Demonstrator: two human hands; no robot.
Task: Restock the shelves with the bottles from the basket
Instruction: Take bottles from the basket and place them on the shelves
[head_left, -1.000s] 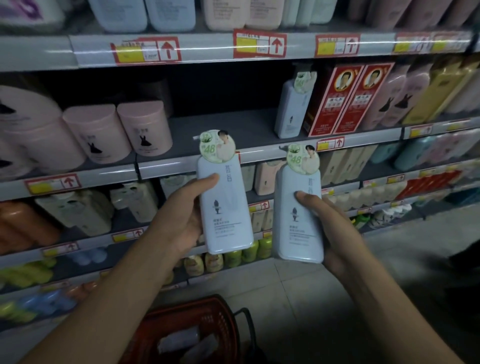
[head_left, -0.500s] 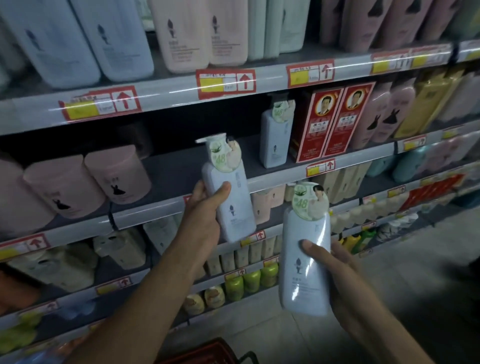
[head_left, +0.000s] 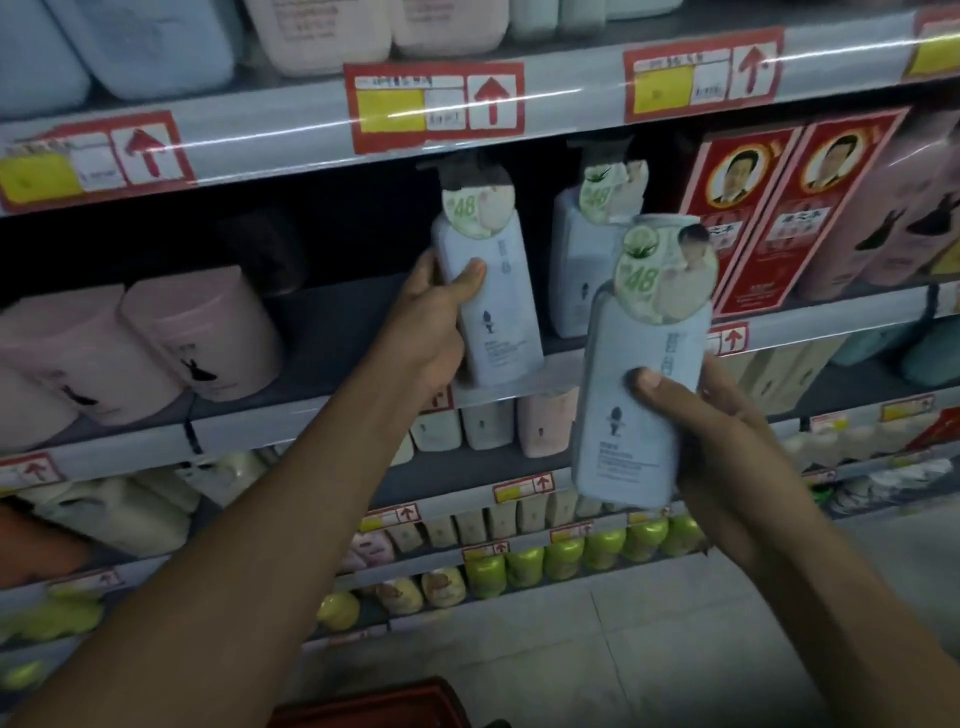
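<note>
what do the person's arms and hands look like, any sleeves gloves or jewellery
Both forearms are bare up to the frame edge, with no sleeve in view. The left hand and right hand wear no gloves, and no ring, watch or bracelet shows.

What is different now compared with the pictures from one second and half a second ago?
The left hand has carried its pale blue bottle up and forward to the edge of the middle shelf, beside the same kind of bottle already standing there. The right hand has raised its bottle only a little. Both hands still grip their bottles; neither has been released.
</note>
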